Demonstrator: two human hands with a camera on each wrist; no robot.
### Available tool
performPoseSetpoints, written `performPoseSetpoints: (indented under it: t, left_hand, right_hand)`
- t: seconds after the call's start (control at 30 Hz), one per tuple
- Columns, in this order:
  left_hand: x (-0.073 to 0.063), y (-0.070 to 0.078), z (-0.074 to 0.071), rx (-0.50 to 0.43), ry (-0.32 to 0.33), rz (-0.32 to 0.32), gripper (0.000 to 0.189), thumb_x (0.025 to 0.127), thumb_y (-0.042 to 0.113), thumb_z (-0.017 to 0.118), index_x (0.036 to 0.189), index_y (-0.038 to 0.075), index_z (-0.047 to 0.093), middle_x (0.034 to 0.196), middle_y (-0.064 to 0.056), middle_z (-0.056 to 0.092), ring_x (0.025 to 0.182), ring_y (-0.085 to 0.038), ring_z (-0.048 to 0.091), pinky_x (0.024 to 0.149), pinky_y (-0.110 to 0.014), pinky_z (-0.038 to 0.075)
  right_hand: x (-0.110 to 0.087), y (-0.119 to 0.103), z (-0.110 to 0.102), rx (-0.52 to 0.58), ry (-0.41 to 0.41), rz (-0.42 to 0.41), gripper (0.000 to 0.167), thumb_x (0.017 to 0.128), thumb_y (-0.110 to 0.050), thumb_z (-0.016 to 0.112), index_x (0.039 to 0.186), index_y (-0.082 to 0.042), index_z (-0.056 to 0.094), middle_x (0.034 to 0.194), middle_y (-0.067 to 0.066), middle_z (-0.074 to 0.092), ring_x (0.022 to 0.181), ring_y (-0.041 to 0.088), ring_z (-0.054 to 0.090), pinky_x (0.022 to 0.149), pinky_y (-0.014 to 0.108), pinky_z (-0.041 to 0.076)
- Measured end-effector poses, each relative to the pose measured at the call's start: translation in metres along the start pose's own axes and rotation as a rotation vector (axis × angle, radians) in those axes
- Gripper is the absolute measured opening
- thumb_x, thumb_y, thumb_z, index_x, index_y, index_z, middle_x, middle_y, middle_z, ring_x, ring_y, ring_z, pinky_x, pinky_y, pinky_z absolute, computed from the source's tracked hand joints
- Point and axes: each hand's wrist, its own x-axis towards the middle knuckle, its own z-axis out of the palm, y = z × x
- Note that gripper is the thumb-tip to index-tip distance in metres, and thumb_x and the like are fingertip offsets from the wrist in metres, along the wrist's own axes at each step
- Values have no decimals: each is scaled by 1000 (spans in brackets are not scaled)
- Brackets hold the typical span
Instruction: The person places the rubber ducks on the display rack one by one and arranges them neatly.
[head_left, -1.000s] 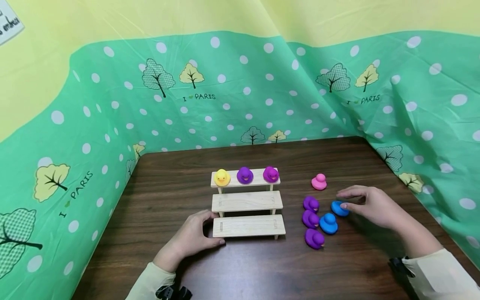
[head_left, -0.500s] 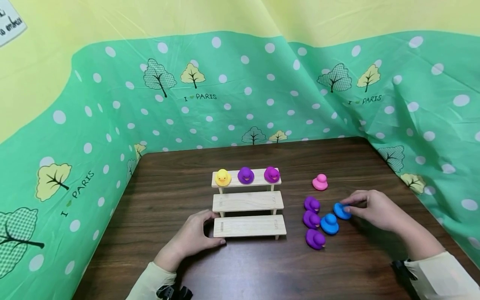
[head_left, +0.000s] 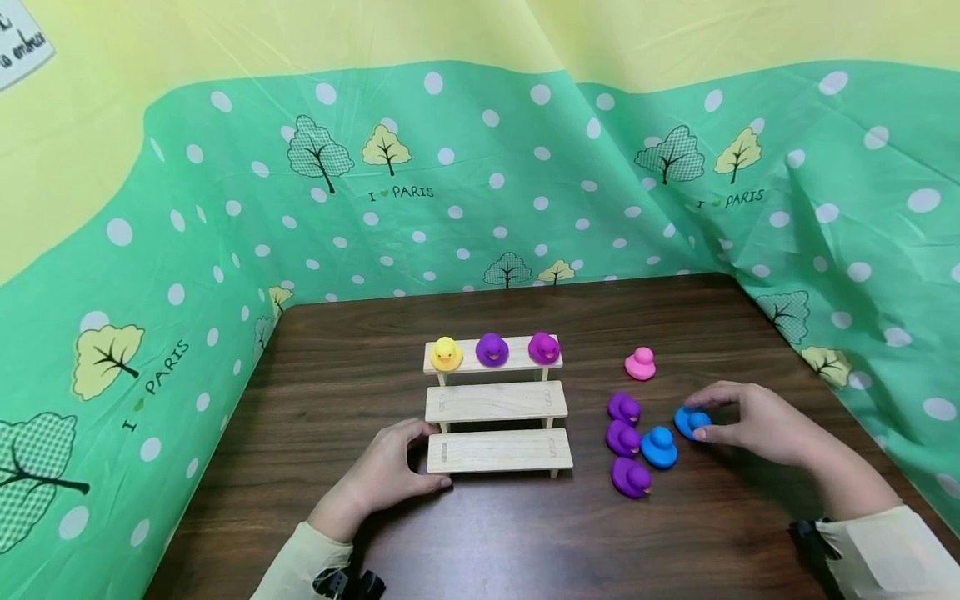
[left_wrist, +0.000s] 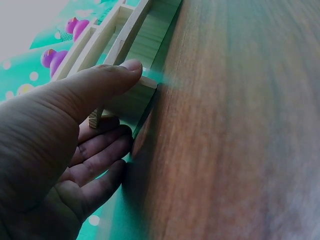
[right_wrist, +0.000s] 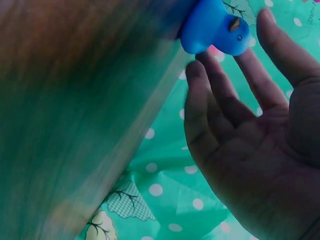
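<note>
My left hand (head_left: 382, 467) holds the left end of the lowest step of a three-step wooden stand (head_left: 498, 452). In the left wrist view the thumb (left_wrist: 122, 75) lies along the step's front edge, the fingers behind. My right hand (head_left: 757, 421) is at a blue rubber duck (head_left: 688, 423) on the table, fingers on its far side and thumb overlapping its near side. The right wrist view shows that blue duck (right_wrist: 210, 30) at the fingertips, with the thumb (right_wrist: 272, 30) spread apart from it. A second blue duck (head_left: 659, 448) sits just left of it.
A yellow duck (head_left: 446, 354) and two purple ones, left (head_left: 492, 350) and right (head_left: 543, 348), stand on the top step. Three purple ducks (head_left: 623, 438) line up right of the stand. A pink duck (head_left: 640, 364) sits behind them. Green dotted cloth (head_left: 465, 192) surrounds the table.
My right hand has closed in around the blue duck, and the duck has slid slightly right and toward me, turning a little. The left hand stays at the stand.
</note>
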Motion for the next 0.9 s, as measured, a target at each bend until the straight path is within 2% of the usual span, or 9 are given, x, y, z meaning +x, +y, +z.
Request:
performPoseSetpoints:
  t: [0.2,0.4,0.57,0.73,0.9]
  left_hand:
    - [0,1,0,0,-1,0,54,68,33,100,111,16,70,105,14,67,103,-9,65,97,-39,55]
    - [1,1,0,-8,-4,-7,54,68,33,100,111,16,70,104,15,66,103,-9,65,97,-38,54]
    - [1,1,-1,-3,-4,-4,54,69,32,100,111,16,70,104,15,67,103,-9,65,97,-38,54]
    - [1,2,-1,0,-11,-8,54,69,32,100,111,17,70,105,15,66,104,-9,65,97,-38,54]
    - [1,2,0,3,-14,-12,54,69,33,100,111,18,69,105,15,66,103,-8,65,97,-38,54]
  right_hand:
    - [1,6,2,4,-26,-16,36,83,-32,90,115,-21,79,118,-1,74,118,33,64,94,45,54]
    - [-1,7,4,25,-23,23,38,84,-30,90,117,-16,78,117,5,75,120,43,63,96,63,51]
    - [-2,7,3,33,-27,62,37,87,-29,88,119,-15,77,119,8,74,121,44,62,96,65,50]
    - [-2,5,3,29,-14,66,39,89,-34,85,122,-14,76,121,10,73,120,43,62,95,63,51]
    - [-3,1,0,13,42,65,41,90,-41,83,122,-15,76,117,8,74,113,36,67,88,47,57]
